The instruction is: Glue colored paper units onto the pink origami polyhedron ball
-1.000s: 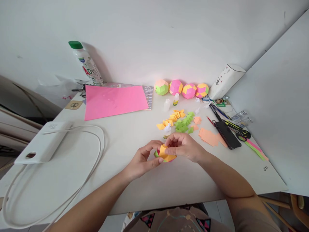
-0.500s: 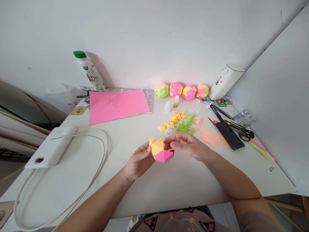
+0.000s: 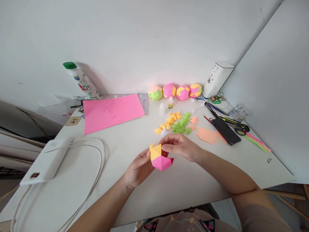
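My left hand [image 3: 138,169] is closed around the left side of a partly formed paper ball [image 3: 161,162] with orange and pink facets. The ball has an open side, and a small orange flap stands up at its top left. My right hand [image 3: 181,147] pinches the edge of the orange facet between thumb and forefinger; its other fingertips are hidden behind the ball. Just beyond my hands lie folded orange paper pieces [image 3: 169,120], green pieces [image 3: 181,124] and a small clear nozzle bottle [image 3: 163,131].
Finished paper balls [image 3: 169,91] line the wall. Small glue bottles [image 3: 170,103] stand before them. A pink sheet [image 3: 112,112] lies left, near a spray can [image 3: 83,80] and a white power strip [image 3: 45,161]. Peach paper [image 3: 207,135], a black phone [image 3: 225,130] and scissors [image 3: 241,129] lie right.
My right hand has moved left onto the edge of the orange facet, where a gap showed before. My left hand keeps its hold on the ball. The camera view has shifted slightly.
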`<state>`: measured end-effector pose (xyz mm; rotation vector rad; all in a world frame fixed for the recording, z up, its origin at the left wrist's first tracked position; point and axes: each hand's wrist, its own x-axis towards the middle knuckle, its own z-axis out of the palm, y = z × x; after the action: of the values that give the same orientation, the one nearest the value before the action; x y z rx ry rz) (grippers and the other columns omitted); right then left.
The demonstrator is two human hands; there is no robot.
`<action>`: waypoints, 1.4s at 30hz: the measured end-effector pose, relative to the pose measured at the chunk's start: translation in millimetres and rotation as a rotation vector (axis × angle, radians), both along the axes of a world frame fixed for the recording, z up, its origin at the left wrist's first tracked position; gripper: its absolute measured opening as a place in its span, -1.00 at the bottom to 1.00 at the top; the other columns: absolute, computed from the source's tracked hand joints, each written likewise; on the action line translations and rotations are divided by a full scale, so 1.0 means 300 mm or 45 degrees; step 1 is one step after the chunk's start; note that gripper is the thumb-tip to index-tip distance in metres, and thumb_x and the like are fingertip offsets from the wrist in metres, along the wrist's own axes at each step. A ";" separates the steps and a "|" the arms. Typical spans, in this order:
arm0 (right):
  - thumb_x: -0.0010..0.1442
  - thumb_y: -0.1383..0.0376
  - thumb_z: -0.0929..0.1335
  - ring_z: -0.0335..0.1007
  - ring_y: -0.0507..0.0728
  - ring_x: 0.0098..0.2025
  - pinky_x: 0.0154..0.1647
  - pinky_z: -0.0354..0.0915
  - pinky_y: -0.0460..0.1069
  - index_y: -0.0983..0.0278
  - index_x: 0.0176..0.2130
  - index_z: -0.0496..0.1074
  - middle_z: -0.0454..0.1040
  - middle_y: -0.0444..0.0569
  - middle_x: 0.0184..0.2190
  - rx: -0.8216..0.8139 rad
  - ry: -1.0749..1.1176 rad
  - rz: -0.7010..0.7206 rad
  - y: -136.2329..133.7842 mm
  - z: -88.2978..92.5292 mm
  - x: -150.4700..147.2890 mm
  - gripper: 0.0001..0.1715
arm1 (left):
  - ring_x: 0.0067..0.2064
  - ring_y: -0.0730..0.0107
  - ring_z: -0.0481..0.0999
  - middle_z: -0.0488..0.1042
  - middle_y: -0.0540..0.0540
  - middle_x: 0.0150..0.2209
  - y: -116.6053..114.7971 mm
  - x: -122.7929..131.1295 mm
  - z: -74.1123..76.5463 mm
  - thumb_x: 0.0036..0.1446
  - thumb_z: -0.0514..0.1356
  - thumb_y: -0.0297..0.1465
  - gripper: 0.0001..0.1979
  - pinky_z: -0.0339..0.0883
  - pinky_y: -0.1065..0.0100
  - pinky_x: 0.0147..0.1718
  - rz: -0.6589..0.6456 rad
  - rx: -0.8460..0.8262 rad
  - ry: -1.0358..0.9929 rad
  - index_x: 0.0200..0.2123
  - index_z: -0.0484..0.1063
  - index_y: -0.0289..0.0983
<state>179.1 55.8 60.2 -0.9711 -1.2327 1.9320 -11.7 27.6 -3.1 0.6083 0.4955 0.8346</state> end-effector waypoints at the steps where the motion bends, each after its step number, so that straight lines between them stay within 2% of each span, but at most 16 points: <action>1: 0.04 0.19 0.46 0.44 0.01 -0.34 -0.25 0.35 -0.03 0.32 -0.26 0.49 0.52 -0.08 -0.39 0.043 -0.015 0.002 0.000 0.003 0.003 -0.72 | -0.14 0.17 0.49 0.54 -0.14 -0.17 0.002 0.001 -0.003 0.12 0.20 -0.19 -0.71 0.31 0.12 -0.10 0.015 -0.056 -0.050 -0.18 0.52 -0.24; 3: 0.11 0.16 0.42 0.44 0.04 -0.24 -0.16 0.34 0.00 0.31 -0.22 0.48 0.52 -0.05 -0.32 0.144 -0.083 0.012 0.000 0.008 0.010 -0.71 | -0.17 0.22 0.51 0.55 -0.09 -0.20 0.006 0.001 -0.005 0.13 0.19 -0.21 -0.76 0.32 0.08 -0.06 0.057 -0.180 -0.162 -0.25 0.53 -0.23; 6: 0.16 0.15 0.38 0.42 0.08 -0.17 -0.11 0.32 0.02 0.30 -0.18 0.48 0.49 -0.02 -0.24 0.282 -0.202 0.129 -0.002 0.015 0.019 -0.71 | -0.20 0.30 0.52 0.57 -0.05 -0.25 0.012 0.002 0.002 0.17 0.16 -0.30 -0.83 0.34 0.14 -0.03 0.147 -0.306 -0.253 -0.33 0.52 -0.23; 8: 0.16 0.15 0.38 0.39 0.09 -0.17 -0.11 0.30 0.03 0.29 -0.19 0.48 0.47 -0.02 -0.23 0.379 -0.290 0.205 -0.006 0.018 0.017 -0.71 | -0.17 0.31 0.52 0.57 -0.06 -0.22 0.012 0.007 0.010 0.22 0.11 -0.31 -0.80 0.35 0.20 -0.06 0.185 -0.322 -0.256 -0.30 0.51 -0.24; 11: 0.12 0.15 0.40 0.33 0.09 -0.17 -0.12 0.27 0.02 0.28 -0.25 0.50 0.42 -0.04 -0.23 0.526 -0.427 0.197 -0.013 0.017 0.006 -0.75 | -0.11 0.26 0.50 0.55 -0.12 -0.17 0.009 0.018 0.017 0.27 0.03 -0.23 -0.69 0.34 0.22 -0.08 0.157 -0.271 -0.244 -0.22 0.51 -0.27; 15: 0.10 0.16 0.41 0.33 0.11 -0.15 -0.15 0.27 0.00 0.26 -0.24 0.51 0.40 -0.04 -0.23 0.511 -0.405 0.200 -0.017 -0.001 -0.006 -0.75 | -0.01 0.14 0.44 0.53 -0.18 -0.13 0.005 0.023 0.013 0.27 -0.01 -0.16 -0.59 0.26 0.16 0.00 0.106 -0.190 -0.216 -0.18 0.52 -0.29; 20: 0.04 0.18 0.46 0.35 0.07 -0.23 -0.15 0.28 0.01 0.28 -0.33 0.44 0.45 -0.08 -0.30 0.484 -0.360 0.154 -0.024 -0.008 -0.005 -0.76 | -0.03 0.15 0.44 0.54 -0.13 -0.19 0.007 0.014 0.026 0.24 0.04 -0.19 -0.64 0.26 0.20 -0.04 0.077 -0.093 -0.188 -0.31 0.55 -0.27; 23: 0.05 0.25 0.45 0.35 0.08 -0.25 -0.14 0.28 0.03 0.28 -0.40 0.41 0.47 -0.07 -0.34 0.707 -0.400 0.101 -0.039 0.004 -0.010 -0.82 | 0.07 0.08 0.37 0.47 -0.14 -0.01 0.003 0.011 0.035 0.24 0.02 -0.21 -0.66 0.22 0.12 0.02 0.123 -0.006 -0.126 -0.16 0.52 -0.23; 25: 0.06 0.30 0.44 0.34 0.09 -0.29 -0.15 0.27 0.04 0.28 -0.45 0.39 0.47 -0.07 -0.42 0.948 -0.437 0.051 -0.049 0.013 -0.016 -0.85 | 0.15 0.07 0.30 0.35 -0.11 0.14 -0.001 0.010 0.030 0.22 0.03 -0.24 -0.65 0.18 0.06 0.08 0.236 0.059 -0.045 0.00 0.44 -0.15; 27: 0.07 0.32 0.43 0.31 0.08 -0.34 -0.21 0.27 0.03 0.27 -0.48 0.38 0.44 -0.09 -0.49 1.097 -0.497 0.002 -0.055 0.018 -0.019 -0.84 | 0.20 0.08 0.23 0.23 -0.07 0.23 -0.004 0.008 0.016 0.18 0.08 -0.27 -0.59 0.14 0.04 0.12 0.391 0.213 0.075 0.11 0.32 -0.06; 29: 0.07 0.31 0.43 0.29 0.06 -0.37 -0.28 0.26 -0.01 0.28 -0.47 0.40 0.43 -0.10 -0.50 1.042 -0.580 -0.002 -0.056 0.021 -0.017 -0.86 | 0.24 0.10 0.16 0.13 -0.04 0.28 -0.007 0.002 0.002 0.13 0.13 -0.31 -0.51 0.09 0.04 0.16 0.568 0.489 0.233 0.16 0.25 0.01; 31: 0.06 0.28 0.43 0.30 0.04 -0.40 -0.36 0.24 -0.05 0.29 -0.45 0.43 0.44 -0.11 -0.49 0.832 -0.620 0.051 -0.053 0.019 -0.013 -0.87 | 0.27 0.10 0.09 0.09 -0.06 0.29 -0.009 -0.005 -0.004 0.12 0.17 -0.35 -0.50 0.03 0.03 0.20 0.675 0.810 0.433 0.14 0.26 0.01; 33: 0.05 0.24 0.44 0.31 0.03 -0.42 -0.41 0.22 -0.07 0.29 -0.42 0.44 0.45 -0.11 -0.48 0.592 -0.599 0.115 -0.045 0.011 -0.011 -0.84 | 0.29 0.09 0.05 0.11 -0.11 0.26 -0.014 -0.011 -0.002 0.14 0.16 -0.39 -0.61 -0.02 0.02 0.22 0.620 1.038 0.640 0.06 0.35 -0.05; 34: 0.04 0.22 0.44 0.32 0.02 -0.42 -0.43 0.22 -0.08 0.30 -0.41 0.44 0.45 -0.11 -0.48 0.490 -0.576 0.129 -0.041 0.004 -0.011 -0.81 | 0.28 0.09 0.06 0.15 -0.14 0.22 -0.016 -0.013 0.001 0.16 0.15 -0.40 -0.68 -0.01 0.02 0.21 0.551 1.087 0.724 0.00 0.39 -0.09; 38: 0.02 0.13 0.45 0.32 0.01 -0.42 -0.42 0.23 -0.09 0.32 -0.38 0.45 0.43 -0.10 -0.46 0.290 -0.484 0.110 -0.025 -0.021 -0.016 -0.71 | 0.15 0.14 0.23 0.28 -0.17 0.04 -0.022 -0.007 0.016 0.19 0.14 -0.40 -0.92 0.11 0.09 0.13 0.360 0.962 0.844 -0.26 0.43 -0.19; 42: 0.11 0.02 0.37 0.33 0.02 -0.41 -0.42 0.22 -0.09 0.31 -0.38 0.44 0.41 -0.09 -0.45 0.303 -0.497 0.150 -0.011 -0.005 -0.004 -0.61 | 0.03 0.18 0.31 0.28 -0.14 -0.03 -0.013 -0.002 0.019 0.18 0.15 -0.36 -0.84 0.24 0.22 -0.05 0.229 0.645 0.648 -0.44 0.37 -0.26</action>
<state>177.8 52.5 58.5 -1.2055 -1.7307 1.6764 -12.3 23.6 2.6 1.2741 0.8164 0.9855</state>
